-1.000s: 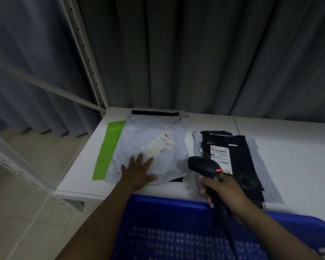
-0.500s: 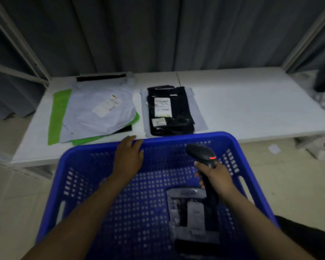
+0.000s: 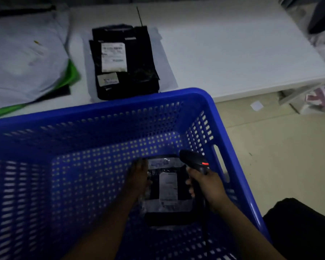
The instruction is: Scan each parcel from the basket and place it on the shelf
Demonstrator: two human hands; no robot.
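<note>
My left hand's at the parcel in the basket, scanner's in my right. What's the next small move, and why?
Probably grip the parcel with the left hand and tilt its label toward the scanner: the white label faces up, the left hand lies at its left edge, and the right hand holds the scanner just beside it.

Dim, bluish light. The white shelf (image 3: 223, 53) and the floor (image 3: 280, 156) catch most of it. Inside the basket (image 3: 101, 111) lies deep shadow, and the parcel (image 3: 168, 186) there is murky. Motion blur smears the grey bag (image 3: 23, 59) at left and the right edge. A red lamp glows on the scanner (image 3: 193, 160).
</note>
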